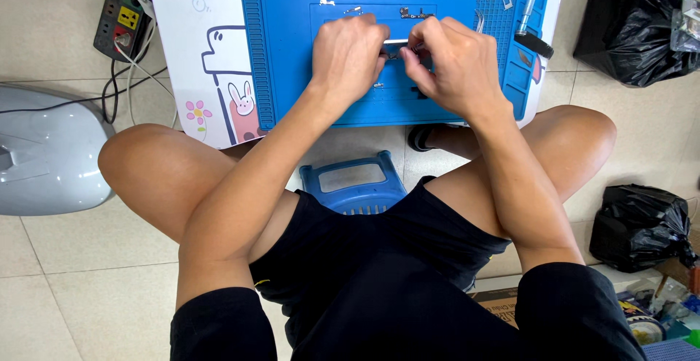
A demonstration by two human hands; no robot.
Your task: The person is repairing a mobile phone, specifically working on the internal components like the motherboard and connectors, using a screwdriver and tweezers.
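A small silvery part [397,41] is pinched between both hands over the blue mat [292,55]. The left hand [346,55] and right hand [445,62] are curled tight on it, fingertips meeting. Loose screws and bits [408,13] lie just beyond the knuckles, so disassembly seems partway; a screwdriver [531,0] rests past the right hand.

Left hand [346,55] and right hand [452,62] are pinching a small silvery part [396,41] over blue mat [292,55]; screwdriver [530,0] is lying nearby.

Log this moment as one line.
left hand: pinching small silver metal part | right hand: pinching same part | under: blue silicone repair mat
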